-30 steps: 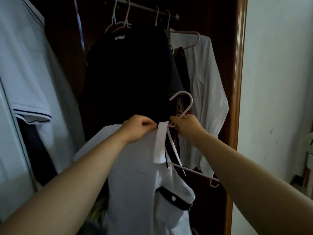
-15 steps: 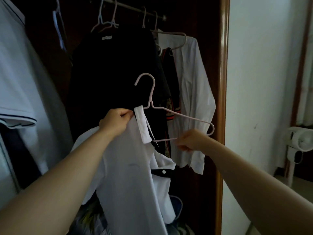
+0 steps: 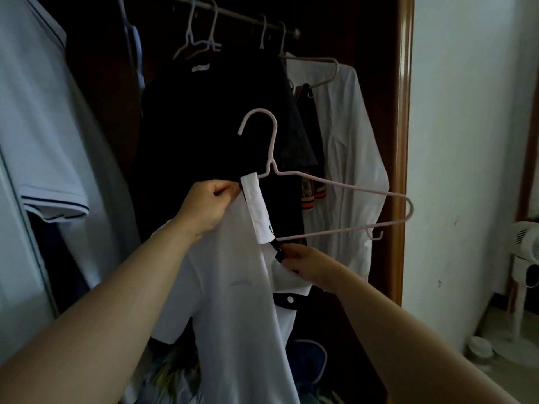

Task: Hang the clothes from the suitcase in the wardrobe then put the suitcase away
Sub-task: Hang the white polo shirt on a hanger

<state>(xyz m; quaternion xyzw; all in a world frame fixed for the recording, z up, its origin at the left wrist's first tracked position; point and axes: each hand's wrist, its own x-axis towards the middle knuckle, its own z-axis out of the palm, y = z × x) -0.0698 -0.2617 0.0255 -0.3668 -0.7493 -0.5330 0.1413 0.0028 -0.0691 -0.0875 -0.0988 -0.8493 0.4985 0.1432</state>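
Observation:
A white shirt (image 3: 233, 301) with a black-trimmed collar hangs in front of the open wardrobe. A pale pink wire hanger (image 3: 335, 188) is half inside it, with the left arm under the collar and the right arm sticking out bare. My left hand (image 3: 210, 202) grips the shirt's shoulder by the collar together with the hanger's left side. My right hand (image 3: 306, 263) pinches the shirt's front edge near the black trim, just below the hanger's bottom bar. The suitcase is out of view.
The wardrobe rail (image 3: 233, 16) carries a dark garment (image 3: 218, 118), a white shirt (image 3: 350, 147) and several hangers. Another white shirt (image 3: 43, 126) hangs at the left. The wooden wardrobe frame (image 3: 405, 141) and a white wall stand to the right, with a fan (image 3: 525, 252) on the floor.
The hanger has turned upright from a tilted position and its right arm now sticks out level. My right hand let go of the hook, dropped below the bar and took the shirt's front edge.

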